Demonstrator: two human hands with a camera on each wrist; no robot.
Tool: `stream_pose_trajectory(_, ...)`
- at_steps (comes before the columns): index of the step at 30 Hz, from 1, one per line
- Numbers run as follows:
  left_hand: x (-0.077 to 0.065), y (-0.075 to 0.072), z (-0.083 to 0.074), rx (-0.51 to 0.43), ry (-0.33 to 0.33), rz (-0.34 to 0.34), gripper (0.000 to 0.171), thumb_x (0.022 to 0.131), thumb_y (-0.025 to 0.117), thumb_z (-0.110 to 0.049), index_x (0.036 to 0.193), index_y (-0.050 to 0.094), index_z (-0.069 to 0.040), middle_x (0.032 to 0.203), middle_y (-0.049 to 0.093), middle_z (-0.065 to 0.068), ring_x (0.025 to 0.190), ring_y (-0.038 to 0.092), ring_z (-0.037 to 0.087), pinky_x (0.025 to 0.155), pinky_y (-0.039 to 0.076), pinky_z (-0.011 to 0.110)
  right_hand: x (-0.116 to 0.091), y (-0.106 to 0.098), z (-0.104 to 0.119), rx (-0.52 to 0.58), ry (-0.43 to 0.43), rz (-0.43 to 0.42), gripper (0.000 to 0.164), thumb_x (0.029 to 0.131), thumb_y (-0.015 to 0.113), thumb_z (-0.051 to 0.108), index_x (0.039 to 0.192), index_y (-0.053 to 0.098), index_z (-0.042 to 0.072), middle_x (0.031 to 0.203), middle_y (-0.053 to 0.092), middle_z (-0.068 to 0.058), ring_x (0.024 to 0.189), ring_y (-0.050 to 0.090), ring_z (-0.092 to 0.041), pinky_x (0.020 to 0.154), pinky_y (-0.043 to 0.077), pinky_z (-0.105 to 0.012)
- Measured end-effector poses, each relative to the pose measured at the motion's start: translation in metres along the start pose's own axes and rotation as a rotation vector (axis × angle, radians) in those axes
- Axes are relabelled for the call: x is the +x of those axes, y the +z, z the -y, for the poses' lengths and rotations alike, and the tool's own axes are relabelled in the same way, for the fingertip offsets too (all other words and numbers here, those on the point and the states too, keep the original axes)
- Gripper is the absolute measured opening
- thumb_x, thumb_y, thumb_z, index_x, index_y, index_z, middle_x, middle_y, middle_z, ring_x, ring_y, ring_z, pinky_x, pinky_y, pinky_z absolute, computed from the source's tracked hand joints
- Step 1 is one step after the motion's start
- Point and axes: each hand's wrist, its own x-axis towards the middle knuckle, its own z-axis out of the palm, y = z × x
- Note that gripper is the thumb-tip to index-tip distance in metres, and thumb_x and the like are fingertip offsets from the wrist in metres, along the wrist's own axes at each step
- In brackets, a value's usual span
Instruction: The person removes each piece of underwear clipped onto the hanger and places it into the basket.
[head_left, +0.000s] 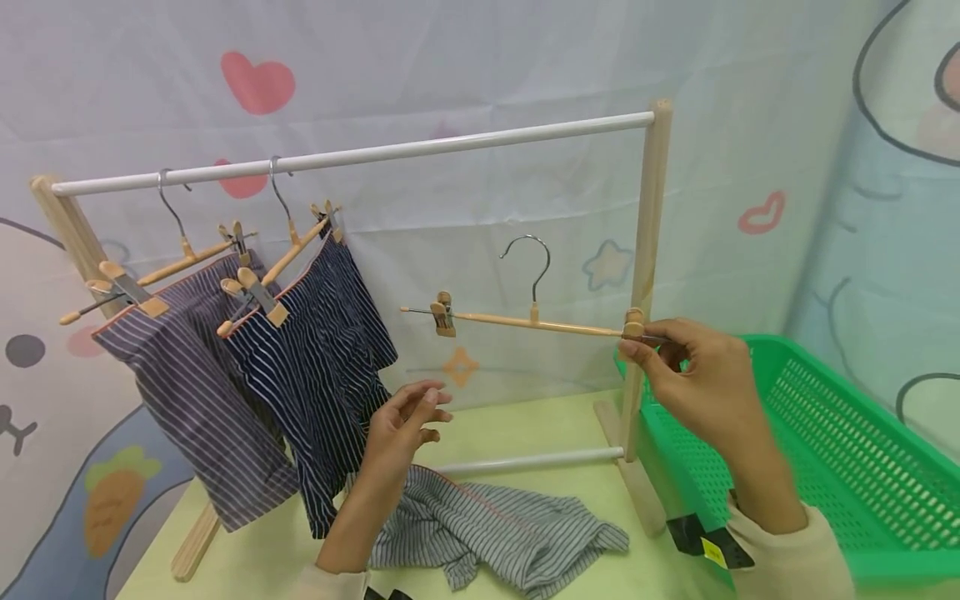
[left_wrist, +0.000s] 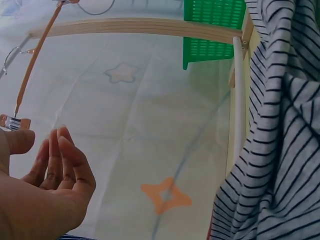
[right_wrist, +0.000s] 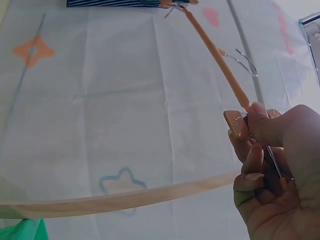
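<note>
The right hand point(head_left: 708, 387) pinched the hanger point(head_left: 570, 327) at its right-end clip point(head_left: 633, 323), beside the right post point(head_left: 651, 233) of the rack point(head_left: 420, 148); the left hand point(head_left: 397, 423) had its fingers loosely curved, thumb apart (holding nothing). A level, steady hanger probably suited working the clip best.

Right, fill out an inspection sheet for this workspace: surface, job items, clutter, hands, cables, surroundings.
Surface: pale yellow-green tabletop, bearing a crumpled grey garment with dark stripes.
Job items: purple-grey striped garment and navy white-striped garment clipped to hangers on a white round rail; bare tan clip hanger with silver hook off the rail.
Clutter: nothing seen.
Hands: right hand grips one end of the bare hanger; left hand holds nothing, fingers loosely bent.
Cables: nothing seen.
Surroundings: pale cartoon-printed backdrop behind; green perforated plastic basket at the right.
</note>
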Motion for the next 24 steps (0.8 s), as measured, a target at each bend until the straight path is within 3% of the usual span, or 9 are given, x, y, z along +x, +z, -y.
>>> stream_pose_trajectory(8,-0.006,0.005,0.0,-0.047,-0.015,-0.03,0.04,0.093,0.057,-0.038,0.116,0.058,-0.005,0.107,0.061,0.007,0.097,0.057,0.026,0.072,0.05,0.028,-0.005,0.002,0.008,0.005,-0.014,-0.071,0.011,0.078,0.076,0.015,0.088,0.075,0.011,0.074,0.069,0.0,0.051,0.053,-0.004,0.037,0.037,-0.02)
stream_pose_trajectory(13,-0.008,0.012,0.005,0.108,0.027,-0.019,0.034,0.094,0.057,-0.036,0.108,0.06,-0.005,0.103,0.063,0.011,0.092,0.06,0.023,0.071,0.051,0.033,-0.007,0.006,0.013,0.018,-0.067,-0.119,0.018,0.074,0.079,0.01,0.091,0.075,0.008,0.076,0.071,-0.004,0.054,0.054,-0.005,0.046,0.043,-0.016)
stream_pose_trajectory(19,-0.009,0.014,0.018,0.291,-0.017,0.038,0.027,0.095,0.055,-0.035,0.108,0.061,-0.012,0.104,0.064,0.009,0.09,0.06,0.02,0.072,0.049,0.037,-0.005,0.007,0.02,0.037,-0.07,-0.198,0.019,0.072,0.079,0.006,0.091,0.075,0.005,0.076,0.072,-0.008,0.053,0.055,-0.008,0.047,0.043,-0.018)
stream_pose_trajectory(24,-0.009,0.013,0.017,0.396,-0.013,0.024,0.016,0.095,0.056,-0.029,0.105,0.062,-0.017,0.1,0.066,0.006,0.086,0.061,0.019,0.074,0.051,0.039,-0.001,0.005,0.028,0.042,-0.047,-0.234,0.018,0.073,0.078,0.007,0.092,0.076,0.008,0.08,0.073,-0.006,0.053,0.056,-0.008,0.048,0.04,-0.014)
